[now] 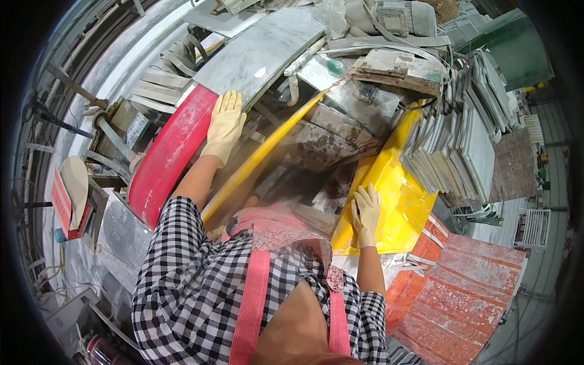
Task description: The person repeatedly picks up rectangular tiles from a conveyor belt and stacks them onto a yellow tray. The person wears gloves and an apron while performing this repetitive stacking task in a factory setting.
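Note:
My left hand (224,125), in a pale rubber glove, lies flat with fingers spread on the upper end of a curved red cover (167,157), next to a grey stone slab (258,52). My right hand (365,213), also gloved, rests palm down with fingers apart on a shiny yellow panel (398,194). Neither hand grips anything. A long yellow bar (261,155) runs diagonally between the two hands over a dirty, stained machine surface (322,143). My checked sleeves and pink apron straps (252,298) fill the lower middle.
Stacks of grey-white stone tiles (462,146) stand upright at the right. Orange-red ridged panels (462,286) lie at the lower right. More slabs and rubble pile up at the top. A small red device (67,207) sits at the left, with pipes behind it.

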A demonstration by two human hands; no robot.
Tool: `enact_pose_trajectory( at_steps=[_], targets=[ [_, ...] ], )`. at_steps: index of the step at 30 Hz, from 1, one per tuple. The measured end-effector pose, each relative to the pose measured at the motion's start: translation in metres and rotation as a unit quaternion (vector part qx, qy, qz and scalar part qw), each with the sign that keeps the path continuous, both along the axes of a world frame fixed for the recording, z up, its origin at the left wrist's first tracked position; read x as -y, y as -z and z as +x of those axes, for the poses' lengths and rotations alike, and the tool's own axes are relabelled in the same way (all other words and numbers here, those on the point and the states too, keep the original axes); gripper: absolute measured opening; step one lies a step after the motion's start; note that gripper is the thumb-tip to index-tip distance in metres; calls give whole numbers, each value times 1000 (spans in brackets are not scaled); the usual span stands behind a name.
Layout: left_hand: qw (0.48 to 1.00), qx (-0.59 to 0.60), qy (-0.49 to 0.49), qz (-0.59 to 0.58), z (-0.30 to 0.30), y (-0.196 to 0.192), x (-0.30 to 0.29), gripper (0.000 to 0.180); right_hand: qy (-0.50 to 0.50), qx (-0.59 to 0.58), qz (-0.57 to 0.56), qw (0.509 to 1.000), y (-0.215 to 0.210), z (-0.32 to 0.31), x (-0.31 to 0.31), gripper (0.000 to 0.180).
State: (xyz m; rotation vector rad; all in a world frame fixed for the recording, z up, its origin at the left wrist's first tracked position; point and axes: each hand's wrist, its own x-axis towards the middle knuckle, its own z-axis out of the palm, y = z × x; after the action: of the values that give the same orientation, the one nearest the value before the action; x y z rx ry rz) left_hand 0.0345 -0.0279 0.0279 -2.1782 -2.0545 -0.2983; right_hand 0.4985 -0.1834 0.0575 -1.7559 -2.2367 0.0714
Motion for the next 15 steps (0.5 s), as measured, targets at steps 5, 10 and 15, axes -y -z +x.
enact_pose_trajectory(
  at_steps=[5,10,15],
  targets=[
    [1000,-15,-8,-22,1,-2,0,65,-2,3,-5,1000,-1,0,0,21],
    [999,-18,-10,-24,0,-1,0,65,-3,3,-2,1000,2,1,1,22],
    [1000,-4,-2,-13,-1,2,-1,66,1,-11,14,1000,5,2,1,22]
  ],
)
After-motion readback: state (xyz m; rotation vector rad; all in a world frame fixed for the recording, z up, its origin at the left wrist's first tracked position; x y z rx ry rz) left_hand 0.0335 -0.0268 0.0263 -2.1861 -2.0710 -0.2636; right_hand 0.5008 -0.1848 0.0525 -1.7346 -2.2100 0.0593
